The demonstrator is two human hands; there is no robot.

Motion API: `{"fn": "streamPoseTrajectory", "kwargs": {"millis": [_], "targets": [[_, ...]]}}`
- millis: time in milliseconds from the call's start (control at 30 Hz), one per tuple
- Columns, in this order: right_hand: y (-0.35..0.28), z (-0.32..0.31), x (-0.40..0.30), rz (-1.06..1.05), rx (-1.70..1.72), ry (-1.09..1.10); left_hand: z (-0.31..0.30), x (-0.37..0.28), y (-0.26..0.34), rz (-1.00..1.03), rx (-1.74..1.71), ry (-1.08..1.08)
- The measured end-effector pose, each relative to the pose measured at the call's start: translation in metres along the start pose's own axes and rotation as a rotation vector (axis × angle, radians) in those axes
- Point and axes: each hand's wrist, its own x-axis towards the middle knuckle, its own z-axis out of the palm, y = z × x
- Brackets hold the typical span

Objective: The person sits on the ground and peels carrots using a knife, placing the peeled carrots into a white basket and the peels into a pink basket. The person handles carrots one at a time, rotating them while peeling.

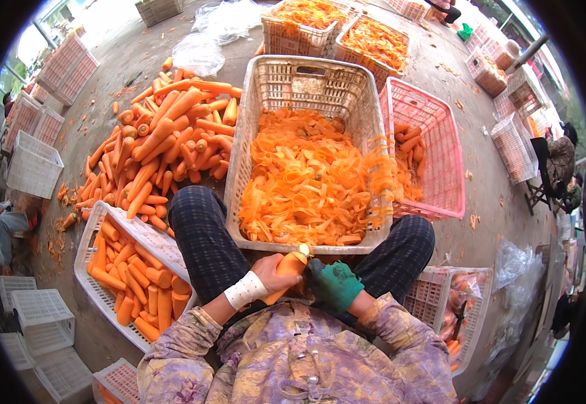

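Note:
My left hand [268, 274], with a white band around the wrist, grips a thick carrot [289, 266] whose stem end points up and away from me. Close beside that end is my right hand [337, 284] in a green glove with a dark, worn fingertip area. Its fingers are curled, and whatever they may hold is hidden. Between my knees stands a dirty white plastic crate [233, 202] with a deep heap of carrot peels [308, 177]. Some peel strips hang over its right wall. By my left leg, a tilted white crate [87, 280] holds peeled carrots [139, 283].
A large pile of carrots [171, 131] lies on the concrete floor at front left. A pink crate [442, 146] stands at right, with carrots and peels. Peel-filled crates [295, 38] stand ahead. Another crate [426, 293] and plastic film [517, 272] lie right. A seated person [560, 156] is farther off.

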Motion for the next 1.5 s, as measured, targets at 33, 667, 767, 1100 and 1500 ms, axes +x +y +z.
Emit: {"fn": "streamPoseTrajectory", "kwargs": {"millis": [33, 667, 767, 1100, 1500], "targets": [[0.002, 0.005, 0.0, 0.014, -0.002, -0.018, 0.003, -0.003, 0.002, 0.021, 0.03, 0.037], [0.009, 0.001, 0.018, 0.043, 0.155, 0.056, 0.002, 0.006, 0.013, 0.129, 0.395, 0.239], [-0.004, 0.006, 0.021, 0.112, 0.208, 0.074, -0.007, 0.005, 0.012, 0.149, 0.534, 0.246], [0.003, -0.006, 0.037, -0.012, 0.055, -0.015, -0.012, 0.002, 0.017, 0.127, 0.2, 0.266], [0.0, 0.005, 0.043, -0.119, -0.003, 0.136, -0.012, 0.004, 0.008, 0.05, 0.326, 0.372]]}}
